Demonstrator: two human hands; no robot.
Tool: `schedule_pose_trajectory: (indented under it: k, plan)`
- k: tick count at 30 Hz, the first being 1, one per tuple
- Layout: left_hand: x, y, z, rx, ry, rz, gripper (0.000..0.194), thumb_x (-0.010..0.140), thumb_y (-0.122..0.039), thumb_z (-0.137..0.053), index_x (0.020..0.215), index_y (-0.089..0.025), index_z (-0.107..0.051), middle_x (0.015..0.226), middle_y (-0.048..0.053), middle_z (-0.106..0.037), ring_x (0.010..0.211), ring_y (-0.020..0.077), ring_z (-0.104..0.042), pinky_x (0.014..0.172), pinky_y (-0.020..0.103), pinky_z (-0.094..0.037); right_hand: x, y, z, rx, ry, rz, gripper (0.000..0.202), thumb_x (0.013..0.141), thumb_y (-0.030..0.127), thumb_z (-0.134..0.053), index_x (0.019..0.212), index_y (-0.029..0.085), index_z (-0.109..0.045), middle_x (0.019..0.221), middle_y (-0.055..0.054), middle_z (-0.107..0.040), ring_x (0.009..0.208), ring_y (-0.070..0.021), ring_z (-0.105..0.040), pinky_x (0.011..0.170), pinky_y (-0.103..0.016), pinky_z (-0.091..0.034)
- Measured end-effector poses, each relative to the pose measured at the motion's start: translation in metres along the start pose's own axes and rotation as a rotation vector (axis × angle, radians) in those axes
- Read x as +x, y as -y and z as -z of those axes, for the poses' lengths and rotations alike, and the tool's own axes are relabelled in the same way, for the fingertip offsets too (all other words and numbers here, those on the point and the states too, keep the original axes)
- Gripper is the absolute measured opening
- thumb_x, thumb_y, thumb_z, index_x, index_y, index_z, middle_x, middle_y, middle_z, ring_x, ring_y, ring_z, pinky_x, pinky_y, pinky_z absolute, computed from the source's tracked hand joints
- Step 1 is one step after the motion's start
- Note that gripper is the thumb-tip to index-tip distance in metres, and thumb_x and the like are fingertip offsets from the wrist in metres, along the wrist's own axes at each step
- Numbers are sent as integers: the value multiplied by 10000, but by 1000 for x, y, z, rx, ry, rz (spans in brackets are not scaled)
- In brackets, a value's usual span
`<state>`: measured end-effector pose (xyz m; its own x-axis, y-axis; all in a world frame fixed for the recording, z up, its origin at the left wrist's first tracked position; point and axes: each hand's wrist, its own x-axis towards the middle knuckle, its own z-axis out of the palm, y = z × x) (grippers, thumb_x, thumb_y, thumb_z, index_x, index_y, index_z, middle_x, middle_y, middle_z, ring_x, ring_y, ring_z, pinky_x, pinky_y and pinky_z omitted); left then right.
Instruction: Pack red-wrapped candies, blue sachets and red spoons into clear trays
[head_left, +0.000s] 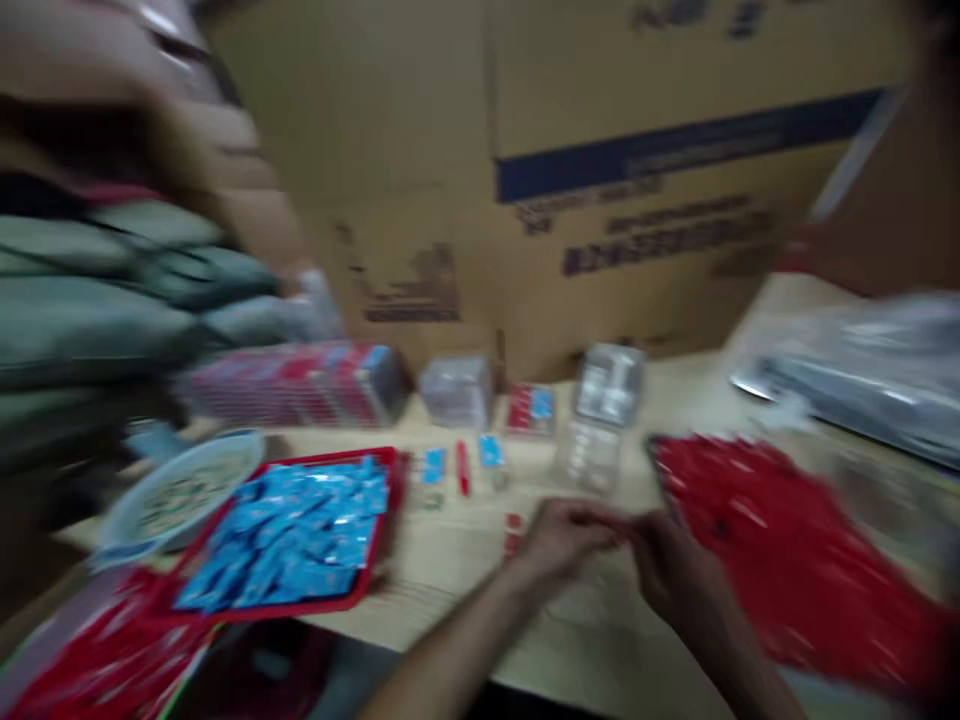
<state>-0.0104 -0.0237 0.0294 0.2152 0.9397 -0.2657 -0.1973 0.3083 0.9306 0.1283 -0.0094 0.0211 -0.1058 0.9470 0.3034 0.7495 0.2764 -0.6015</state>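
Note:
Above the light wooden table [442, 590], my left hand [559, 540] and my right hand [667, 560] meet at their fingertips. Both are closed in a pinch; motion blur hides what is between them. Just left of my left hand lies a small red piece [512, 535]. Behind my hands stands an open clear plastic case [592, 455]. To its left are a small blue packet [433, 466], a thin red stick-like item [463, 468] and another blue packet [491, 452]. A heap of red items [787, 560] spreads to the right of my right hand.
A red tray [391, 480] holds many blue packets [292, 540]. Beside it sits a pale blue bowl [124, 520] of small pieces. Packed clear cases [300, 385] line the back, before a large cardboard box [637, 290]. Red items [90, 650] fill a container at lower left.

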Motion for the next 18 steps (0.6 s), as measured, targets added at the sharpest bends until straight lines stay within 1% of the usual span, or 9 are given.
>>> schedule_pose_trajectory:
  k: [2,5,7,8,10,12,14,16,18]
  plan:
    - [9,-5,8,5,-47,-77,253,646,-299,-821,845,-148,-777,834,62,-764,794,182,-683,840,322,-506,-20,-35,37,-177,9,-88,170,968,227,-471,987,170,-630,903,-87,-657,805,-194,-634,728,-310,-510]
    - [32,-22,41,225,-131,-192,243,629,-271,-814,846,-170,-774,805,38,-766,751,168,-676,766,281,-495,-23,-76,79,-578,-23,-247,320,922,220,-481,1221,155,-575,1171,-202,-595,1009,-322,-600,814,-423,-473]
    - [40,-26,55,393,-111,-232,200,687,-239,-759,875,-173,-765,793,28,-763,729,168,-673,718,268,-490,-17,-96,95,-742,66,-347,492,875,198,-531,1366,184,-495,1300,-232,-519,1072,-379,-573,827,-466,-453]
    - [41,-25,56,496,-96,-257,167,714,-212,-727,873,-175,-761,789,26,-760,721,168,-670,701,264,-485,-14,-104,98,-767,128,-366,543,859,172,-537,1397,188,-467,1308,-234,-511,1085,-382,-570,827,-457,-449]
    - [40,-17,50,710,-56,-338,137,756,-147,-667,853,-180,-758,800,26,-751,730,168,-665,696,261,-478,-9,-114,99,-747,214,-366,526,852,112,-506,1376,143,-471,1241,-224,-546,1085,-349,-581,816,-399,-447]
    - [39,-6,38,880,26,-441,172,793,-101,-624,852,-186,-760,840,32,-740,772,167,-661,726,262,-478,-6,-117,95,-705,228,-379,424,858,78,-464,1280,94,-510,1166,-206,-579,1045,-310,-607,780,-351,-441]
    - [39,5,26,990,125,-517,186,826,-92,-603,870,-184,-759,872,45,-722,809,173,-657,746,267,-481,-5,-118,91,-676,223,-404,336,878,82,-432,1201,93,-522,1134,-192,-599,988,-293,-630,747,-347,-432]
    - [41,12,21,1094,187,-550,178,842,-91,-596,864,-173,-753,903,64,-710,838,186,-657,759,278,-485,-5,-118,89,-663,227,-405,295,899,107,-416,1176,113,-520,1135,-186,-610,967,-299,-638,743,-364,-422]
    - [42,15,22,1183,208,-550,189,840,-72,-587,867,-167,-747,942,77,-707,868,198,-662,783,291,-491,-5,-120,88,-652,223,-394,276,898,118,-422,1153,128,-526,1133,-181,-623,987,-309,-634,766,-382,-411]
